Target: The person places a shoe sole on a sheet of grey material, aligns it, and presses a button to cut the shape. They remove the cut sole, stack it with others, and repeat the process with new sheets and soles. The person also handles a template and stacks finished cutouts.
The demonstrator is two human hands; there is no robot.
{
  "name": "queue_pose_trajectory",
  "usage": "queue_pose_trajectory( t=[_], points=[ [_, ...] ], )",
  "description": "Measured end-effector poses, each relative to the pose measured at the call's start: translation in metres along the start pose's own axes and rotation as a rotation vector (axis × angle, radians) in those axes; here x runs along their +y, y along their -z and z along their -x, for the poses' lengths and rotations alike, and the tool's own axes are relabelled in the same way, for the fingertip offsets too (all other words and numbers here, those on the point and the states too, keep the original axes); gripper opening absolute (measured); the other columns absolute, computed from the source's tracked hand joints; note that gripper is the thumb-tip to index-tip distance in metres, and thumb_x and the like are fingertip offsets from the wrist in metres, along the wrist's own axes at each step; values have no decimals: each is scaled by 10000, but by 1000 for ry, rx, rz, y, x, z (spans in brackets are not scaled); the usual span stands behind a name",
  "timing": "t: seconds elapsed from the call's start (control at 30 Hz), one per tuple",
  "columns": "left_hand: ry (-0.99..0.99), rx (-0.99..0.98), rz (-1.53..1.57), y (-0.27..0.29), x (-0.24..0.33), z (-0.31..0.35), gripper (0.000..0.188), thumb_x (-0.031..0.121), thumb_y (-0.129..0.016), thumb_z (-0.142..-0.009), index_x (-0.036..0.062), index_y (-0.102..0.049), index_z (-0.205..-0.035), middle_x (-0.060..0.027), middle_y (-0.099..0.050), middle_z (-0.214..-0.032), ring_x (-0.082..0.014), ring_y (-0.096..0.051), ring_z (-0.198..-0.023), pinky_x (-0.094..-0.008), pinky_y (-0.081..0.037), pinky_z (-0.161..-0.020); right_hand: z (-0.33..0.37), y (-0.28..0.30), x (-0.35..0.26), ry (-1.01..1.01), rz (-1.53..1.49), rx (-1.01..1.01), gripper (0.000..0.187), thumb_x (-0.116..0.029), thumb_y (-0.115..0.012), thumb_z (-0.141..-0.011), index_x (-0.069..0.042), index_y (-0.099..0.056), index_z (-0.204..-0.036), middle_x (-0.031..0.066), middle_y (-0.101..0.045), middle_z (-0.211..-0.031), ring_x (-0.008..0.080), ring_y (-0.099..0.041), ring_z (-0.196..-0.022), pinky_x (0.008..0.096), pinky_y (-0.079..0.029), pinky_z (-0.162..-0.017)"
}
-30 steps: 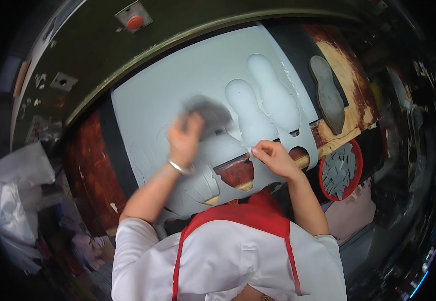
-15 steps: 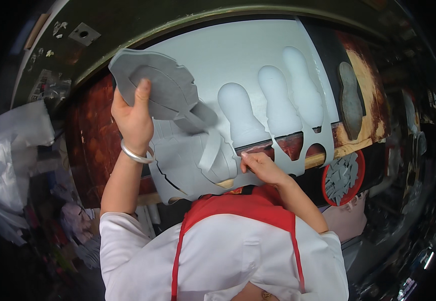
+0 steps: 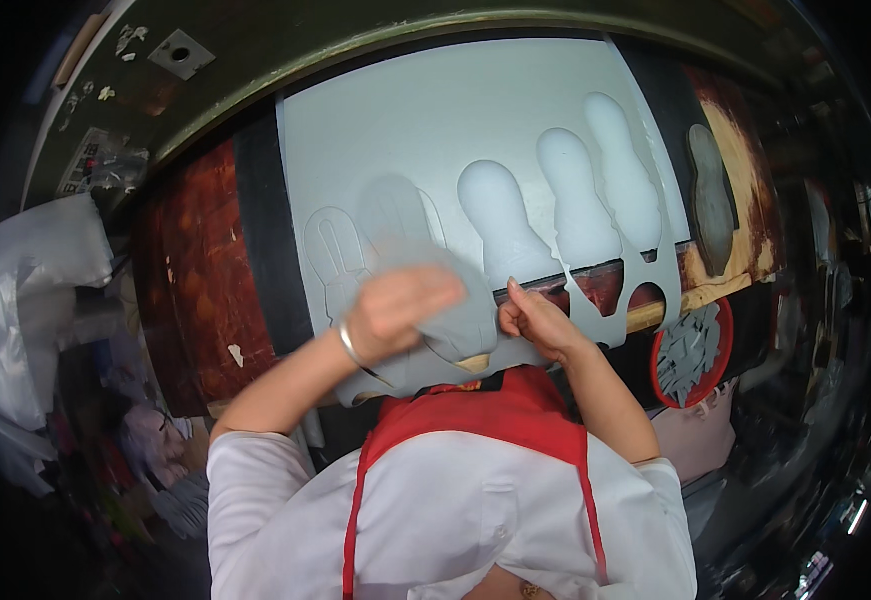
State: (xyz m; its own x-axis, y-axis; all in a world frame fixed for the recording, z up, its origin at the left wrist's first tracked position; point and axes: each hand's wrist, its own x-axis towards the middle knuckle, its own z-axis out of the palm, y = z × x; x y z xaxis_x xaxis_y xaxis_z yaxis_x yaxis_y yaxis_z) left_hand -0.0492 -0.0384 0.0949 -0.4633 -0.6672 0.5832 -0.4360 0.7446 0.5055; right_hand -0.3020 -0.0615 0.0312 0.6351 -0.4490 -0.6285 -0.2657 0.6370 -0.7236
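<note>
My left hand (image 3: 405, 308), with a bangle at its wrist, is smeared by motion over the left part of a pale grey sheet (image 3: 365, 110). Blurred grey sole-shaped material (image 3: 390, 215) shows beyond and beside it; whether the fingers grip it cannot be told. My right hand (image 3: 543, 322) is closed, thumb raised, at the sheet's near edge beside the cut-outs. What lies inside its fingers, if anything, is hidden. Rounded white sole shapes (image 3: 500, 220) show in the sheet right of centre, and outlined shapes (image 3: 332, 240) show at its left.
A dark sole-shaped block (image 3: 711, 200) lies at the right on the wooden bench (image 3: 748, 200). Below it a red basin (image 3: 728, 340) holds grey scraps (image 3: 688, 350). Clear plastic bags (image 3: 40, 260) hang at the left. A green metal beam (image 3: 355, 45) spans the far side.
My left hand has swung down and right from its raised place at the left, and the stack of grey pieces is no longer plainly seen in it. My right hand has shifted slightly right.
</note>
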Motion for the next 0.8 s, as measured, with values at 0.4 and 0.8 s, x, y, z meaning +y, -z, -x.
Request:
queue_pose_trajectory(
  t=[0.4, 0.8],
  points=[
    [111, -136, 132, -28, -7, 38, 392, 123, -692, -747, 26, -610, -1118, -162, -620, -1118, -335, -589, -1091, -444, -448, -978, -5, 0, -3, 279, -437, -141, 627, -507, -302, -1003, -49, -515, -632, 12, -487, -601, 83, -422, -578, 209, -340, -574],
    [141, 1023, 135, 157, -45, -47, 230, 49, -603, -914, -29, -588, -1130, -76, -643, -1022, -149, -601, -874, -302, -495, -803, 23, -68, -28, 561, 434, 316, 152, -106, -698, -827, 8, -598, -822, 72, -639, -836, 121, -602, -752, 248, -486, -664]
  ],
)
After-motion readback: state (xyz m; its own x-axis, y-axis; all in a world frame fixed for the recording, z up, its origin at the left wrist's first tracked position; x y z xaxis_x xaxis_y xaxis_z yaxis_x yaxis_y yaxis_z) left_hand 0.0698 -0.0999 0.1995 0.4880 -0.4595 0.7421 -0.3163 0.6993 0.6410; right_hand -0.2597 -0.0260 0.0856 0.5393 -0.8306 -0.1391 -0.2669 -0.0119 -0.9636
